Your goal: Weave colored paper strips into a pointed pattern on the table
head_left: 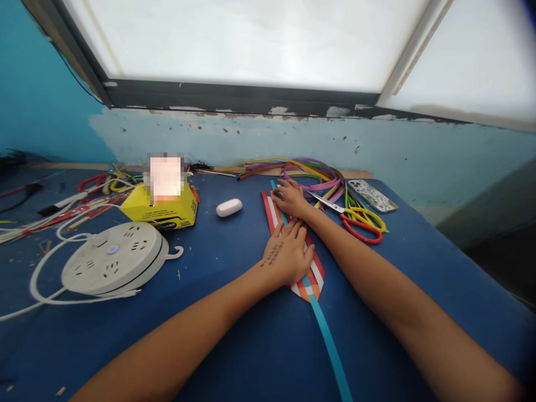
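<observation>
A woven piece of red, white, orange and blue strips (317,271) lies flat on the blue table, pointed at its near end. My left hand (288,255) rests on its middle part, fingers spread, palm down. Farther up, my right hand (290,197) lies over the far end of the strips with its fingers apart. A long blue strip (329,335) runs from the near tip toward the front edge of the view. Both palms and the strips beneath them are hidden.
Scissors (355,216) with red and yellow handles lie right of my right hand, near a phone (372,195) and coiled coloured strips (312,162). Leftward are a white case (229,207), a yellow box (161,209) and a round power strip (115,257) with cables.
</observation>
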Demonstrator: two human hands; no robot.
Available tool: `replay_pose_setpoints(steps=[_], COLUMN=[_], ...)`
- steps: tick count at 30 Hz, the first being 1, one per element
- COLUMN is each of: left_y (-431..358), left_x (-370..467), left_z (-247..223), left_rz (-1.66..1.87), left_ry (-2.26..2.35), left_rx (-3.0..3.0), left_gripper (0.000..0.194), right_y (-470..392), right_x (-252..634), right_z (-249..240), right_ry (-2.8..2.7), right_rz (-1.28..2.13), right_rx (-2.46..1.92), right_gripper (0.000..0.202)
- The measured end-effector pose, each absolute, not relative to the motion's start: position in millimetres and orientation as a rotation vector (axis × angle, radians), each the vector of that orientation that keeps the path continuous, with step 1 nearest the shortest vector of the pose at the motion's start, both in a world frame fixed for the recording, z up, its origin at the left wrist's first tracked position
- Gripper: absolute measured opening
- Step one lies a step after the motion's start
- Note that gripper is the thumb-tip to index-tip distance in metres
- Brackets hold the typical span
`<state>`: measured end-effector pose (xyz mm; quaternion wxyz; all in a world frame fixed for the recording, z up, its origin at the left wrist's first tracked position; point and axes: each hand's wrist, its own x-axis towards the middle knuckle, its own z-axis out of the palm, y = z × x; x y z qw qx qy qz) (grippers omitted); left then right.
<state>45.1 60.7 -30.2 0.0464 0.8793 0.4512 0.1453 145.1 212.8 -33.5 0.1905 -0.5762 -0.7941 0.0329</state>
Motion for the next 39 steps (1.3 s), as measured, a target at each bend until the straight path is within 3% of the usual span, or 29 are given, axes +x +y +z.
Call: replay_pose_setpoints(steps=[8, 23, 31, 36, 39], left_y=[62, 62, 62, 62, 62], left_x=[45, 45, 45, 45, 45], left_z=[-33, -34, -34, -32, -32], left_rz=[0.503, 0.494, 0.506, 0.502, 0.511], left_ry=[1.352, 1.353, 1.347, 1.34, 1.347], left_rx=[2.687, 2.675, 2.683, 2.687, 2.697], left_gripper=[0.05, 0.051, 0.051, 0.049, 0.047], right_y=[211, 202, 197, 193, 193], right_x=[115, 108, 113, 119, 124], right_z=[-26, -14, -4, -10, -15], right_ry=[-1.992, -1.846, -1.863, -1.88, -1.888], right_rz=[0.274, 0.361, 0.502, 0.491, 0.429], right_rx=[-1.914, -2.024, -1.986, -1.901, -1.864], right_gripper=[0.032, 0.03, 0.038, 0.025, 0.035])
